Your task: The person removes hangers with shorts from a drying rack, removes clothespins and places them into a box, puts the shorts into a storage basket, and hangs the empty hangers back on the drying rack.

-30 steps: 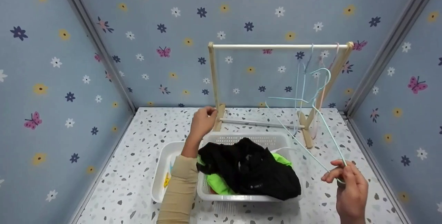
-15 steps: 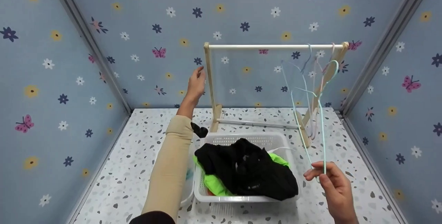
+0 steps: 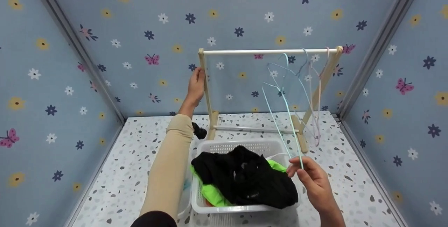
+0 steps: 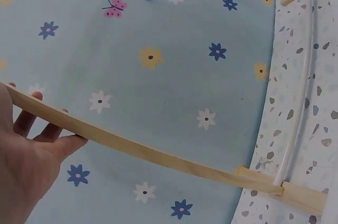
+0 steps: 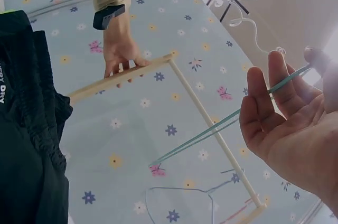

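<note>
My left hand (image 3: 196,87) grips the left wooden post (image 4: 132,149) of a small clothes rack, its thumb on one side and fingers on the other. With my right hand (image 3: 314,179) I pinch the lower end of a mint-green wire hanger (image 3: 294,137), held upright with its hook up by the rack's white rod (image 3: 241,52). Whether the hook sits over the rod, I cannot tell. A blue hanger (image 3: 303,84) and a pink hanger (image 3: 319,97) hang toward the rod's right end.
In front of the rack stands a white basket (image 3: 245,208) heaped with black clothing (image 3: 269,188) and bright green clothing (image 3: 215,196). A second white container (image 3: 184,207) is partly hidden behind the left sleeve. Flowered walls (image 3: 154,90) enclose the speckled table (image 3: 115,171).
My left hand has risen from the post's lower part and taken hold higher up. My right hand has carried the mint-green hanger leftward, bringing its hook up to the rod.
</note>
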Motion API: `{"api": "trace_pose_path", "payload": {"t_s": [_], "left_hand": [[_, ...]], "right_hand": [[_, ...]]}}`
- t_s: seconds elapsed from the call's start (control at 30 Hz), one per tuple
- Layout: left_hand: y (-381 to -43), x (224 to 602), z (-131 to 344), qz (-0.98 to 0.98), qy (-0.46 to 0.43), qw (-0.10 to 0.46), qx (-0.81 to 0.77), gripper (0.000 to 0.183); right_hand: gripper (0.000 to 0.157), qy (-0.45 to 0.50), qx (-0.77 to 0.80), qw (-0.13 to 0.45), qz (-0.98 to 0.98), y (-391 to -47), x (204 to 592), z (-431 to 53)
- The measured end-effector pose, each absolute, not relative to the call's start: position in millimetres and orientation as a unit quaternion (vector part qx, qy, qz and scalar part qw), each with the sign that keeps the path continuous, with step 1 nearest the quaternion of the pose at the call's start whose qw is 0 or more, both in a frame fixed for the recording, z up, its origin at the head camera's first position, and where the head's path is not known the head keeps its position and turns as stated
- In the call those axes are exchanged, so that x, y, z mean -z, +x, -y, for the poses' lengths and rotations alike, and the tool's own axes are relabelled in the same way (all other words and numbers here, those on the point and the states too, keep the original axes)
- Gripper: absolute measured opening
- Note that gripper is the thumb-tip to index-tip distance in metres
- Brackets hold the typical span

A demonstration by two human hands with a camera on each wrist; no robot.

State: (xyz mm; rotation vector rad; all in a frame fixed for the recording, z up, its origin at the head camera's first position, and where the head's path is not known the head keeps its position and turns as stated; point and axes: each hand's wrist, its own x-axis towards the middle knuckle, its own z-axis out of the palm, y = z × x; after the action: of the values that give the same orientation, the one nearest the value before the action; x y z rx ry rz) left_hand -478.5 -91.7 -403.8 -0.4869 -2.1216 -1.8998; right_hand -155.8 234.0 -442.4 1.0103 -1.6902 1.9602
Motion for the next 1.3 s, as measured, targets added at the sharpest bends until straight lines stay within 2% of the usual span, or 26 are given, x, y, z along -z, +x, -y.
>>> {"api": "trace_pose_path", "payload": {"t_s": [0.2, 0.43, 0.53, 0.7, 0.97, 1.3], "left_hand": [[-478.5, 404.4, 89.3, 0.736, -0.163, 0.139, 0.643, 0.044], [-475.4, 396.8, 87.4, 0.733, -0.161, 0.149, 0.644, 0.043], [-464.1, 390.5, 85.7, 0.736, -0.153, 0.144, 0.644, 0.040], [-452.8, 385.8, 85.0, 0.733, -0.152, 0.137, 0.649, 0.035], [-478.8, 406.0, 89.8, 0.736, -0.135, 0.134, 0.650, 0.044], [-479.6, 412.2, 92.6, 0.734, -0.131, 0.136, 0.653, 0.049]], "right_hand": [[0.022, 0.351, -0.699, 0.172, 0.599, -171.5, 432.0, -228.1], [0.030, 0.369, -0.699, 0.163, 0.591, -201.0, 420.8, -225.9], [0.033, 0.355, -0.701, 0.156, 0.598, -212.3, 423.7, -225.5], [0.025, 0.324, -0.700, 0.149, 0.619, -221.7, 430.1, -224.0], [0.019, 0.321, -0.699, 0.148, 0.622, -233.3, 430.8, -221.5], [0.020, 0.292, -0.703, 0.130, 0.635, -240.7, 453.4, -218.1]]}}
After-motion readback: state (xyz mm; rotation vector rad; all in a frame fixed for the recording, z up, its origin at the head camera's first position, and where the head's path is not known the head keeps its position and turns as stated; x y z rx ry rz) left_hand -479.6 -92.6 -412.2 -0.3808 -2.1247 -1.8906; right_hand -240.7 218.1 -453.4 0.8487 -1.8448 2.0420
